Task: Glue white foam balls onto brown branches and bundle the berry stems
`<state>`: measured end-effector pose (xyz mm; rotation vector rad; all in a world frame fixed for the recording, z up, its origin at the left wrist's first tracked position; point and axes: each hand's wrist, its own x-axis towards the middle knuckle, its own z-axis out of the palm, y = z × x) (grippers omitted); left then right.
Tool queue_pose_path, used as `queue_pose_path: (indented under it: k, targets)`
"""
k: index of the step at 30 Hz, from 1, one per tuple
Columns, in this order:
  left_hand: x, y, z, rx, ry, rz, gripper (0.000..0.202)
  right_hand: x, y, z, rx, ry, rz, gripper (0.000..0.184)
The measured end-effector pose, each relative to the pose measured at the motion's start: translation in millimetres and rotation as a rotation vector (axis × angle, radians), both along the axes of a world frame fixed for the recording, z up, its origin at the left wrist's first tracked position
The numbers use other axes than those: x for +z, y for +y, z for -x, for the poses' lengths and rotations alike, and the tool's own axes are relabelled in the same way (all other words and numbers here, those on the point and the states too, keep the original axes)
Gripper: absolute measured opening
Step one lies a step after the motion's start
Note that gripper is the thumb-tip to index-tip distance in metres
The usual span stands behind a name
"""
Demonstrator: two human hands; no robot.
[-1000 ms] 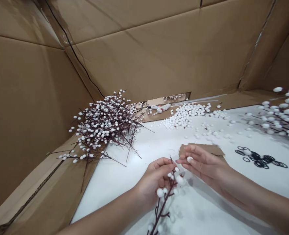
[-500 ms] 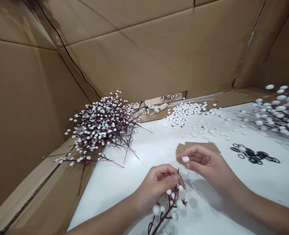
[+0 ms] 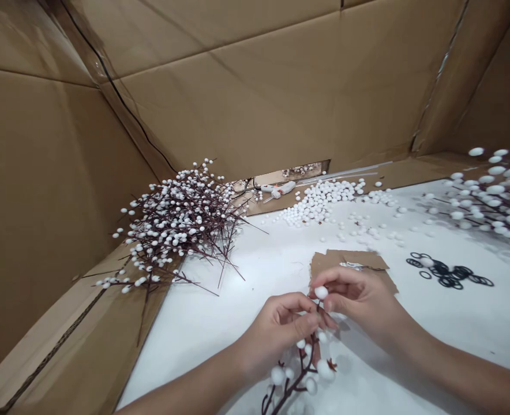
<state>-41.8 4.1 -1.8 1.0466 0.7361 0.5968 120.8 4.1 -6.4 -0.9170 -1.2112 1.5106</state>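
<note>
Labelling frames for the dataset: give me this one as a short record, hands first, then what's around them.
left hand: holds a white-berried branch near its top
right hand: pinches a white foam ball in its fingers, just above the branch
beside hands: cardboard scrap on a white surface
rest: heap of berry branches, loose foam balls, hot glue gun, black rings, cardboard walls
</note>
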Motion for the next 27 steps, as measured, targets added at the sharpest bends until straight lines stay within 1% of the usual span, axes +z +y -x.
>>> queue_pose_path:
  k: [4, 9, 16, 19, 21, 24, 27]
  targets:
    - [-1.0, -0.1, -0.1, 0.003, -0.036, 0.005, 0.024, -2.6, 0.3, -0.6, -0.008, 0.010, -0.005, 0.012]
    - [0.5, -2.0, -1.7, 0.025, -0.027, 0.029, 0.025, -2.8, -0.2, -2.5, -0.072, -0.061, 0.010, 0.013]
    - [0.9, -2.7, -2.6, 0.033, -0.022, 0.008, 0.026, -2.2, -0.6, -2.4, -0.064, -0.112, 0.003, 0.016]
    - [0.5, -2.7, -1.6, 0.029, -0.004, -0.039, 0.026, -5.2, 0.0, -2.3, -0.039, -0.080, 0.009, 0.015]
    - [-0.1, -3.0, -0.4, 0.029, 0.025, -0.063, 0.026, -7.9, 0.5, -2.7, 0.003, -0.051, 0.016, 0.016]
    - [0.0, -4.1, 0.9, 0.031, 0.059, -0.077, 0.025, -11.1, 0.6, -3.6, 0.050, -0.012, 0.028, 0.018]
    - [2.2, -5.5, 0.4, 0.037, 0.078, -0.087, 0.023, -12.7, 0.0, -3.8, 0.060, 0.010, 0.049, 0.018]
